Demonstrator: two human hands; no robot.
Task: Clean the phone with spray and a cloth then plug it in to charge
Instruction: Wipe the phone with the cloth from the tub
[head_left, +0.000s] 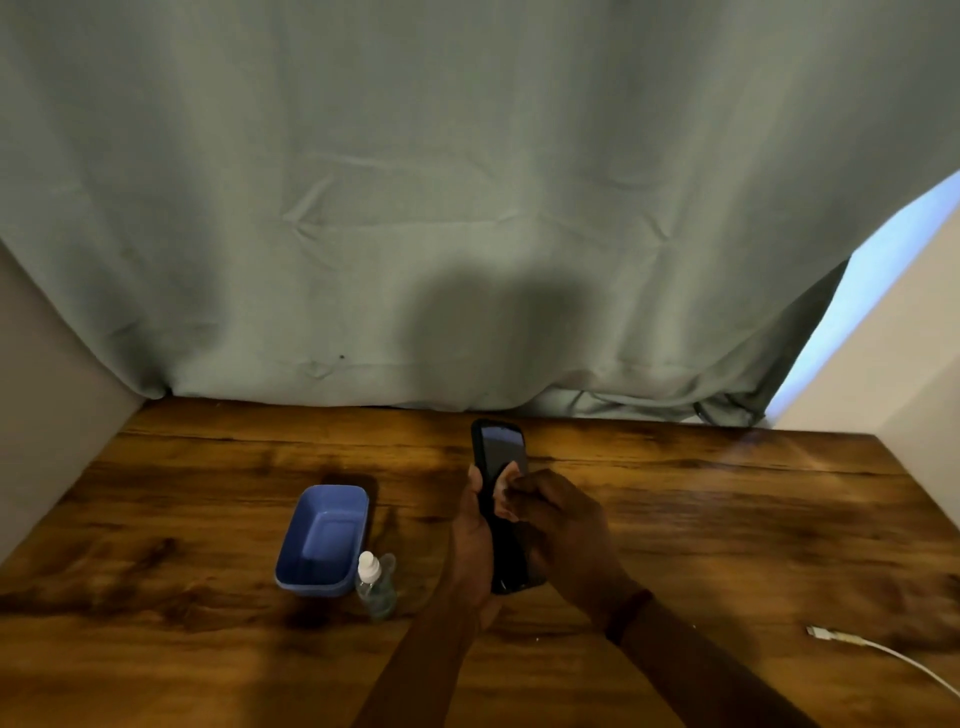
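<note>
A black phone in a dark case is held up above the brown wooden table, near the middle of it. The phone stands almost upright, with its dark shiny screen facing the person.

The left hand wraps around the phone's left edge from behind. Its fingertips curl around to the front of the screen. The right hand is bunched up and pressed against the lower part of the screen. It hides that part of the phone. A cloth may be under this hand, but you cannot tell. A dark band sits on the right wrist.

To the left of the hands, a blue plastic tub sits on the table. Just beside its near right corner stands a small clear spray bottle with a white top. The bottle touches the tub or almost does.

Far to the right, near the front edge, a white charging cable lies flat on the wood. Its plug end points left, well apart from the phone.

Behind the table hangs a grey-green curtain.
</note>
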